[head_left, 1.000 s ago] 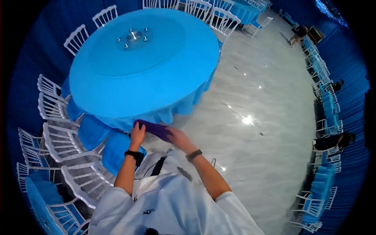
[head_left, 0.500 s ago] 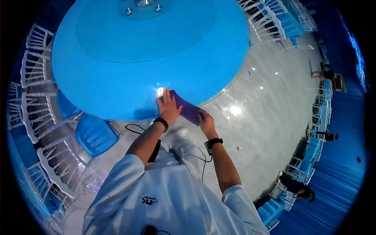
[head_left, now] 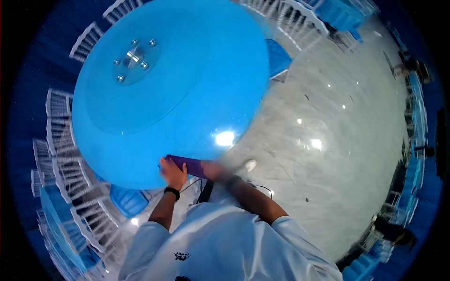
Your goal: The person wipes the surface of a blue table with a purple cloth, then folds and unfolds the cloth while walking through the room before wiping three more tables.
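Observation:
A purple cloth (head_left: 190, 166) stretches between my hands at the near edge of the round blue table (head_left: 206, 107). At its left end, my left hand (head_left: 174, 174) is closed on the cloth, thumb toward the middle of it. My right hand (head_left: 213, 170) is smeared by motion at the other end, with the cloth running into its fingers. The cloth looks folded into a flat strip, and part of it overlaps the tabletop's rim.
A clear round turntable with a metal hub (head_left: 133, 57) sits on the tabletop. White chairs (head_left: 70, 182) with blue seats (head_left: 129, 200) stand close on the left. Pale glossy floor (head_left: 337, 154) spreads to the right. A dark-clothed person (head_left: 393, 232) is at the far right.
My left hand, flat on the tabletop before, now grips the cloth's end. Both hands and the cloth are nearer my body. The view has turned, showing the whole turntable hub.

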Action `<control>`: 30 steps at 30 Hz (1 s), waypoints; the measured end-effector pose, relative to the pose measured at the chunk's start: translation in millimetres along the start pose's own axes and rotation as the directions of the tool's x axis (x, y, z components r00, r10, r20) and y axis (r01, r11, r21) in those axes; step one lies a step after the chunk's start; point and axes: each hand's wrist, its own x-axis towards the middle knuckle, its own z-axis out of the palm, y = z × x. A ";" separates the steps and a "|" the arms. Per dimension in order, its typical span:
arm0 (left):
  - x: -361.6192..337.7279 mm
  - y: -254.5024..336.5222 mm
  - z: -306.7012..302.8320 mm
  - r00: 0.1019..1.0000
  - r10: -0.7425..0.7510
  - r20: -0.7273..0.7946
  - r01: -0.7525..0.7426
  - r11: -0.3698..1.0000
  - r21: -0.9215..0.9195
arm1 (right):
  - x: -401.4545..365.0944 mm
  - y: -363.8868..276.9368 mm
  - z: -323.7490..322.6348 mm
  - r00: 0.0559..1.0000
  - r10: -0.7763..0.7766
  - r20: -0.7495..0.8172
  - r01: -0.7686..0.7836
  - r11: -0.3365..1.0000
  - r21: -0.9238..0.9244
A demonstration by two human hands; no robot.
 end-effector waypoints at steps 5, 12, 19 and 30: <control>24.0 96.8 0.4 0.999 -0.039 -0.003 0.039 0.999 0.008 | -23.4 51.8 -69.8 0.945 -0.198 -0.259 0.205 0.979 0.002; 70.8 215.5 -3.2 0.996 0.056 -0.064 -0.049 0.993 0.108 | -24.4 147.8 -131.2 0.975 0.089 -0.202 -0.076 0.995 0.071; 109.2 305.1 -32.1 0.995 -0.080 0.060 0.079 0.997 0.019 | 4.8 216.7 -218.2 0.952 -0.170 -0.255 0.210 0.968 0.138; 243.3 461.4 -69.0 0.974 -0.184 -0.135 0.164 0.975 -0.149 | 111.0 333.6 -382.6 0.939 -0.272 -0.210 0.298 0.949 0.105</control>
